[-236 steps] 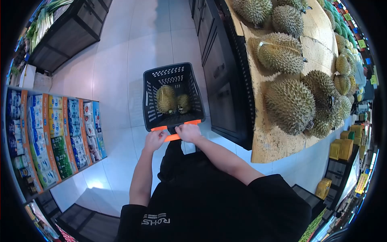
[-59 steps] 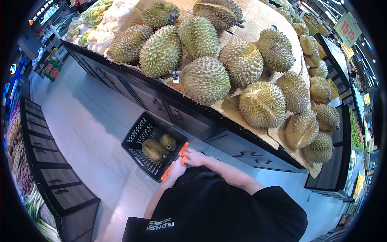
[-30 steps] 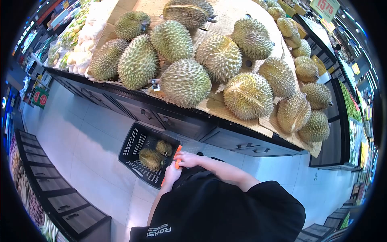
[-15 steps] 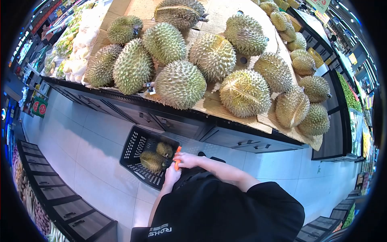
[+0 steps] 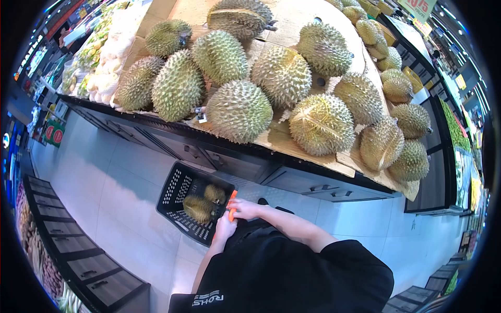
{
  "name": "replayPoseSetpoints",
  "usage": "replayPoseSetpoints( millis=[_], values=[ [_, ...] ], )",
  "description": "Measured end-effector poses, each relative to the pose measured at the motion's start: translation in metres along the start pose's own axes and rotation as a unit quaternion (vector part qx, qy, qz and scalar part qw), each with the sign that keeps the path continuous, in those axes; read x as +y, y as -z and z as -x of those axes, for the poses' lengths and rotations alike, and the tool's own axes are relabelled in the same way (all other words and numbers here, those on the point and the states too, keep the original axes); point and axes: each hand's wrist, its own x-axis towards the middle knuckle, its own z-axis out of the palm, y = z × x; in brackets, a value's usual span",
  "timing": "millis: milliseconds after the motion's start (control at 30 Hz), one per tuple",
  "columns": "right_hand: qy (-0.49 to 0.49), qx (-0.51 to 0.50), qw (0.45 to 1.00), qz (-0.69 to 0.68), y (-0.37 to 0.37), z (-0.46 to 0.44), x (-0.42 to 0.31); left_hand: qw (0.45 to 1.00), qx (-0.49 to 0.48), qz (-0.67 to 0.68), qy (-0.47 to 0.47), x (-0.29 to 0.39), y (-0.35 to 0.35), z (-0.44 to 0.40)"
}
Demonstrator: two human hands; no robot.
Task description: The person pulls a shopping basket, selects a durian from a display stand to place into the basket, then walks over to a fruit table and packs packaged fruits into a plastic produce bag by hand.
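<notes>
A black shopping basket (image 5: 175,215) with perforated walls is down in front of me, just below the edge of the display. Inside it lie two durians, a larger durian (image 5: 198,209) and a smaller durian (image 5: 214,194). Its orange handle (image 5: 232,204) is on the side toward my body. My right hand (image 5: 244,208) is closed around the middle of that handle. Just beside it, nearer my body, my left hand (image 5: 225,228) is closed on the handle too, with its fingers partly hidden.
A display stand lined with cardboard (image 5: 271,136) carries several durians (image 5: 239,110). White netted produce (image 5: 112,62) lies at its left end. Drawer cabinets (image 5: 94,266) under root vegetables stand at lower left. Tiled floor (image 5: 125,180) runs between them.
The view has shifted slightly, so the display and basket appear a little further right. Both hands keep their hold on the basket handle, and the durians lie as before.
</notes>
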Motion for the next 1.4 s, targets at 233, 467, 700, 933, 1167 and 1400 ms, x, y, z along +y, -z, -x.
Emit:
replayPoseSetpoints(
  millis=[233,467,700,933,1167,1400],
  values=[
    [-0.001,0.003,1.000,0.000,-0.005,0.001,0.004,1.000,0.003,-0.009,-0.005,-0.004,-0.003,-0.001],
    [-0.003,-0.004,1.000,-0.005,-0.003,0.002,-0.001,1.000,0.008,-0.004,-0.012,-0.008,-0.006,-0.003],
    [-0.001,-0.004,1.000,0.006,-0.001,0.002,-0.002,1.000,0.004,-0.007,-0.006,-0.009,-0.007,-0.004],
    [-0.010,0.005,1.000,-0.013,-0.002,0.002,-0.002,1.000,0.001,0.003,-0.012,-0.008,-0.004,-0.003],
    [0.003,0.017,1.000,-0.018,-0.007,0.000,0.005,1.000,-0.009,-0.004,-0.003,0.001,0.002,-0.001],
    [0.000,0.030,0.999,-0.016,-0.009,0.001,0.002,1.000,-0.012,-0.007,0.003,0.001,0.003,0.000]
  ],
)
